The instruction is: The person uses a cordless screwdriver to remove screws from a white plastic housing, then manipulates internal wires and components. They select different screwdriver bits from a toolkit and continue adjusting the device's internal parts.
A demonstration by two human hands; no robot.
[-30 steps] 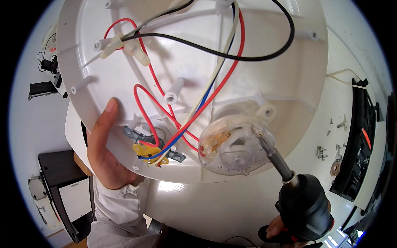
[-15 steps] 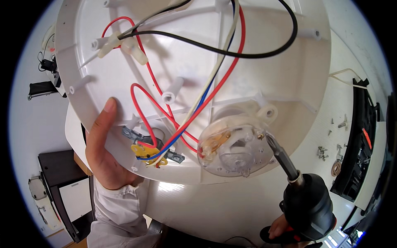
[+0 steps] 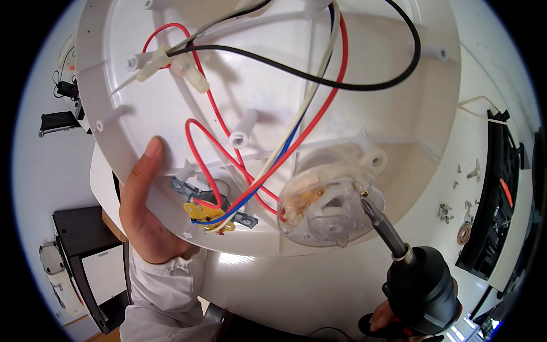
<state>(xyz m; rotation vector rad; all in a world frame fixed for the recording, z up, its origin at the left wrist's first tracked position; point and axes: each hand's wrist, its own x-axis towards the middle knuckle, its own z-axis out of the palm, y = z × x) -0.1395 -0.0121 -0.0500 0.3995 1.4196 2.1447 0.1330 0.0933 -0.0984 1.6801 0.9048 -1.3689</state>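
Note:
My left hand (image 3: 145, 208) grips the lower left rim of a round white plastic housing (image 3: 364, 117), thumb on the inner face, other fingers hidden behind. My right hand (image 3: 383, 318), low in the view, is wrapped round a black power screwdriver (image 3: 421, 288). Its bit (image 3: 392, 235) points up and left, with the tip at a small brass-coloured screw (image 3: 364, 194) on a clear plastic gear case (image 3: 333, 225). Left of the case sits a yellow and grey rotary switch (image 3: 208, 212). Red, blue, white and black wires (image 3: 336, 90) loop across the housing, some joined under pale caps (image 3: 196, 78).
On the white table (image 3: 262, 285) at the right lie several loose screws (image 3: 445, 212), a tan ring (image 3: 464, 233) and a black tool case (image 3: 489, 199). A dark cabinet (image 3: 85, 239) stands to the left.
The housing has shifted slightly right and down, carrying the wires and gear case. The bit tip has moved a little left and down and now meets the screw.

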